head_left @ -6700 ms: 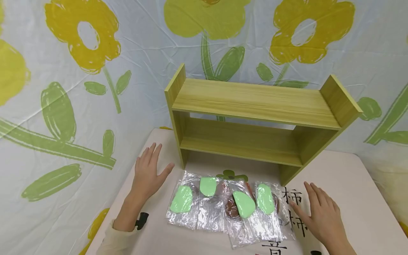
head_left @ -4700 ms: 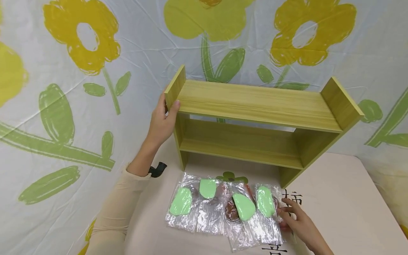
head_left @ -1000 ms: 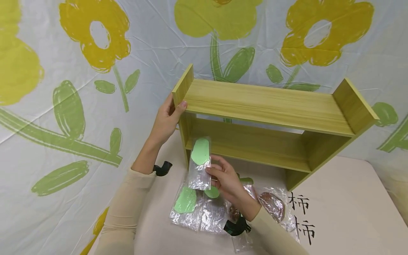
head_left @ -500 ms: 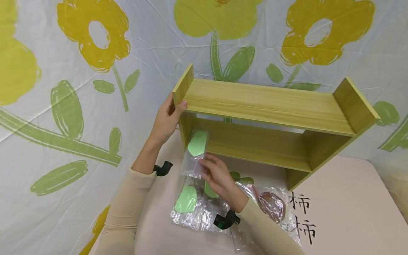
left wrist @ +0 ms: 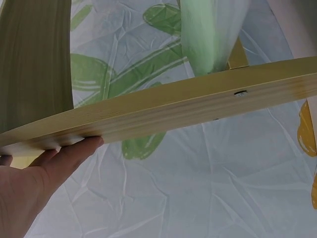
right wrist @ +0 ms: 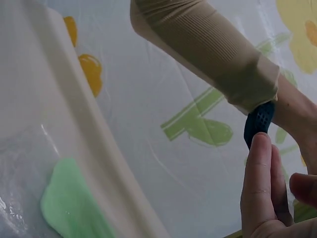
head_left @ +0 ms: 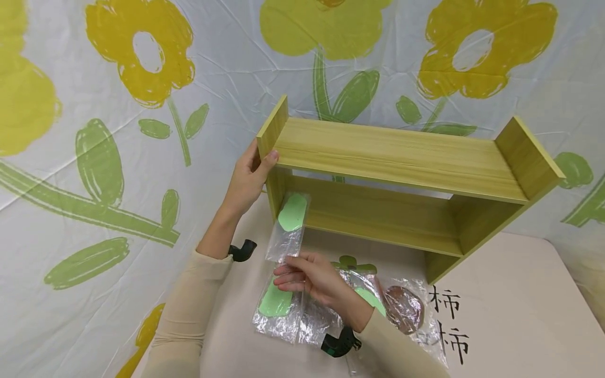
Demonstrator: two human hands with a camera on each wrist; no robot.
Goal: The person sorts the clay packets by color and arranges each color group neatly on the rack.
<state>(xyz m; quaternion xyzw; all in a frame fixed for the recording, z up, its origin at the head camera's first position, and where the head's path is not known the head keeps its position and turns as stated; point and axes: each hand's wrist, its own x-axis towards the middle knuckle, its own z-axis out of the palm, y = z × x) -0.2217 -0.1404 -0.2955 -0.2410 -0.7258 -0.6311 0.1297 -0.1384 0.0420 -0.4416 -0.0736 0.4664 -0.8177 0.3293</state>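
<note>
My left hand (head_left: 248,181) grips the upper left side panel of a two-tier wooden shelf (head_left: 397,155), thumb on its front edge; the left wrist view shows this hand (left wrist: 29,193) against the panel's outer face. A clear plastic bag with a pale green, flat piece (head_left: 292,212) leans at the left end of the lower board, its bottom part hanging over the front edge. My right hand (head_left: 314,281) is just below that bag, fingers extended, thumb tip by its lower edge. The right wrist view shows nothing between the thumb and fingers of this hand (right wrist: 267,198).
On the pink tablecloth (head_left: 510,315) below the shelf lie more clear bags, one with a green piece (head_left: 275,300) at left and one with a brown round piece (head_left: 404,310) at right. My right forearm partly covers the bags between. Flower-printed cloth (head_left: 212,105) hangs behind.
My left hand went from the table to the shelf panel. My right hand took the rightmost green-piece bag, carried it left onto the lower board, let go and drew down.
</note>
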